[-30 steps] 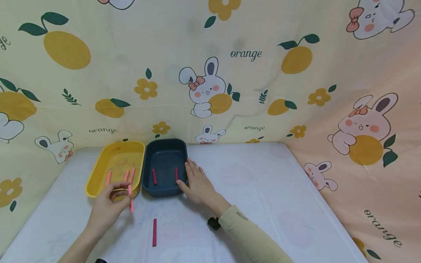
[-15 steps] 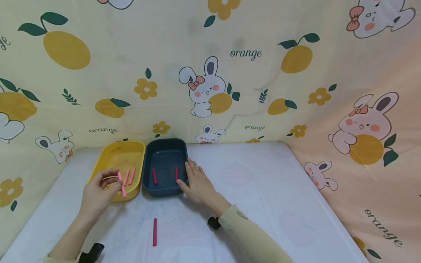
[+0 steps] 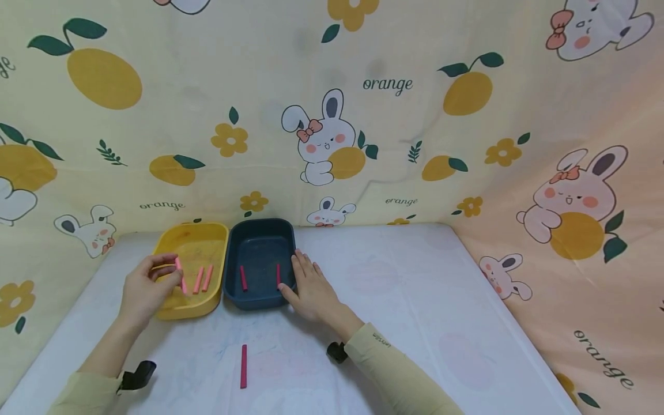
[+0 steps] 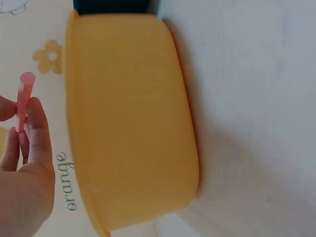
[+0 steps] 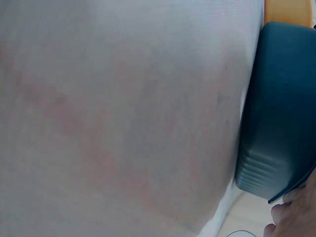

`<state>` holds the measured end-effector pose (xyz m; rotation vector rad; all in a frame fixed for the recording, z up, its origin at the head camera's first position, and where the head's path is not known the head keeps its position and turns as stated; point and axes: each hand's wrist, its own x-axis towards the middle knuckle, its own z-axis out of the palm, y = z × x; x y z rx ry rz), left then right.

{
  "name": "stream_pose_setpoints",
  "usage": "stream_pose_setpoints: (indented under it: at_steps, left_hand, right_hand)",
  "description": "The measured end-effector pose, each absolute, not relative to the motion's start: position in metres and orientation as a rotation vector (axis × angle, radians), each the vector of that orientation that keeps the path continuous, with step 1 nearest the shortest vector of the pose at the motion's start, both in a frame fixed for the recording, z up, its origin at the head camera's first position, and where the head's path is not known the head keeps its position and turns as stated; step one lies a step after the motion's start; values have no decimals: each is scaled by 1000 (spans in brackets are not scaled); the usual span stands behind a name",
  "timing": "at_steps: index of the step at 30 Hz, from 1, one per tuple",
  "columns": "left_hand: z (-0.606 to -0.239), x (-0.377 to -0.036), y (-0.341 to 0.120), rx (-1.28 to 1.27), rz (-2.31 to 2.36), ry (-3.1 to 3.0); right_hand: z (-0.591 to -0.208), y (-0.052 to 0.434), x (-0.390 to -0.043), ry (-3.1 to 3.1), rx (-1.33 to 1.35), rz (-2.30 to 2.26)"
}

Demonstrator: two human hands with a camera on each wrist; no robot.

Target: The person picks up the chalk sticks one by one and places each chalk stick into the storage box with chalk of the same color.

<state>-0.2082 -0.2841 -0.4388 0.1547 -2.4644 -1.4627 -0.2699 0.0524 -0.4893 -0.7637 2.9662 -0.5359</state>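
Note:
My left hand [image 3: 150, 285] pinches a pink stick [image 3: 181, 278] above the left side of the yellow tray [image 3: 171, 314]. In the left wrist view, thumb and fingers grip the stick [image 4: 24, 94], which has an angular end, higher than the tray's rim. Two more pink sticks [image 3: 198, 280] lie inside the yellow tray; the hand covers part of its left side. My right hand [image 3: 313, 294] rests with extended fingers along the right edge of the dark blue tray [image 3: 259, 302], its thumb at the front corner. That tray contains two dark red sticks [image 3: 244, 279].
Another dark red stick [image 3: 244, 366] lies on the white tabletop [image 3: 415, 323], in front of the trays. The trays stand side by side near the back edge. Behind them hangs a printed cloth [image 3: 249, 75], which also runs along both sides.
My left hand has carried the pink stick left and away from me, from the yellow tray's front right corner to over its left side. The right hand has stayed in place.

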Motion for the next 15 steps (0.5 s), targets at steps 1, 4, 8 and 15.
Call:
stream_pose_setpoints:
  at_steps: [1, 4, 8, 15]
  left_hand:
    - [-439, -211, -286, 166, -1461, -2478]
    - [-440, -219, -290, 162, -1444, -2524]
    - [-443, -229, -295, 130, -1411, -2605]
    - [-450, -243, -303, 93, -1430, -2734]
  right_hand:
    - [-489, 52, -270, 2965, -763, -533]
    - [-489, 53, -270, 2967, -762, -534]
    - [-489, 53, -270, 2975, -765, -535]
    - [-489, 52, -270, 2972, -770, -535]
